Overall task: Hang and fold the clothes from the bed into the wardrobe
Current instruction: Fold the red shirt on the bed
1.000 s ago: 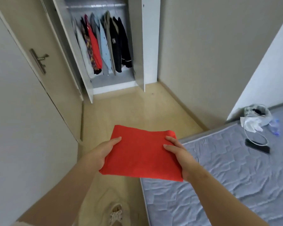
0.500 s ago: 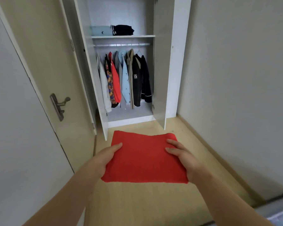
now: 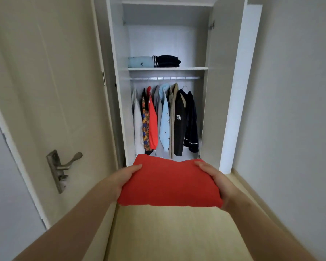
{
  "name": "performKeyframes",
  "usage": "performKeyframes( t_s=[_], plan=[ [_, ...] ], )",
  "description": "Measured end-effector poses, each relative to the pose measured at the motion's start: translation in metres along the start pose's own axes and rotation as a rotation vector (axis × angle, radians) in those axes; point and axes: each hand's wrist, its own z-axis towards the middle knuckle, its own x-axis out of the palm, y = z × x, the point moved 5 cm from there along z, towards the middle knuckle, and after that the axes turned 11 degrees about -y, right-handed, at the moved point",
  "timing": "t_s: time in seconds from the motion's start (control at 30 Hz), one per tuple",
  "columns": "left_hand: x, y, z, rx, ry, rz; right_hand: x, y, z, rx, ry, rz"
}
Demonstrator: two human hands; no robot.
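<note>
A folded red garment (image 3: pixel 169 183) is held flat in front of me, level with the bottom of the open white wardrobe (image 3: pixel 213 91). My left hand (image 3: pixel 123 177) grips its left edge, thumb on top. My right hand (image 3: pixel 217 180) grips its right edge the same way. Inside the wardrobe, a shelf (image 3: pixel 192 68) carries a folded light blue garment (image 3: pixel 140 62) and a folded dark garment (image 3: pixel 167 61). Below it, several clothes (image 3: pixel 164 119) hang from the rail (image 3: pixel 166 78). The bed is out of view.
A beige room door (image 3: pixel 51 95) with a metal lever handle (image 3: pixel 64 166) stands on the left, close to the wardrobe's left door. A grey wall (image 3: pixel 290 110) runs along the right. Light wooden floor (image 3: pixel 177 232) stretches between me and the wardrobe.
I have moved closer to the wardrobe and the view has tilted up, so the bed has left the frame. Both hands keep holding the red garment, now bunched thicker between them.
</note>
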Motion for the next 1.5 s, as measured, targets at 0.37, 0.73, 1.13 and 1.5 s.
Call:
performKeyframes(
  t_s=[0.37, 0.73, 1.13, 1.5],
  plan=[
    [0.037, -0.161, 0.168, 0.119, -0.055, -0.017, 0.047, 0.121, 0.201, -0.052, 0.034, 0.192],
    [0.104, -0.303, 0.375, 0.185, 0.087, 0.062, 0.070, 0.212, 0.422, -0.120, -0.034, 0.064],
    [0.220, -0.519, 0.538, 0.328, 0.334, -0.057, 0.073, 0.390, 0.624, -0.274, 0.004, 0.315],
    [0.343, -0.660, 0.607, 0.494, 0.446, -0.370, 0.026, 0.559, 0.757, -0.446, 0.108, 0.292]
  ],
)
